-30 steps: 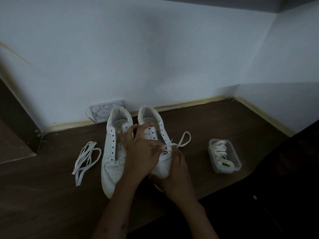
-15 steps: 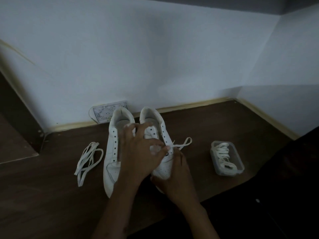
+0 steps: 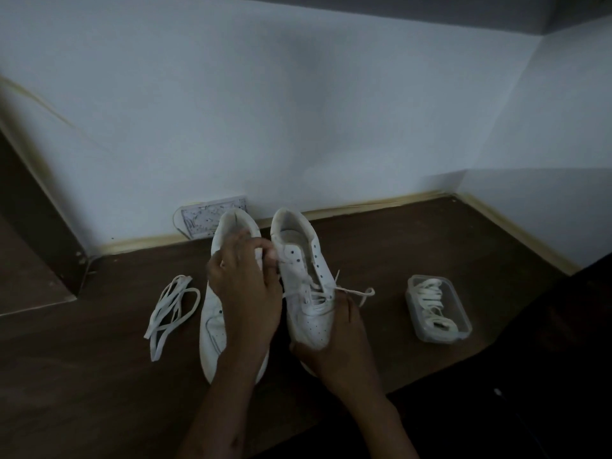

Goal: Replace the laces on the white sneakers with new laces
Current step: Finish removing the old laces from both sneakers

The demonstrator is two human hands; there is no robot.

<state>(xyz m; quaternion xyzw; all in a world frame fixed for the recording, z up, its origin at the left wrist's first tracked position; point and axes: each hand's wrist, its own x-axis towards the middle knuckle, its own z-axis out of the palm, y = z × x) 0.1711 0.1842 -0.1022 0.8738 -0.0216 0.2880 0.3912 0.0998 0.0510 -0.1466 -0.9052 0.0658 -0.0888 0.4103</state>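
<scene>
White leather sneakers, the left one [image 3: 215, 313] and the right one [image 3: 306, 293], stand side by side on the dark brown wooden tabletop [image 3: 82, 376] with their heels toward its back edge at the wall. The left hand [image 3: 245, 293] pinches a lace end at the upper eyelets of the right sneaker, while the right hand [image 3: 341, 342] grips that shoe's toe, fingers curled under it. A loose bundle of white flat laces [image 3: 172, 309] lies near the left sneaker, and a clear plastic box of coiled white laces [image 3: 437, 313] sits toward the tabletop's right edge.
</scene>
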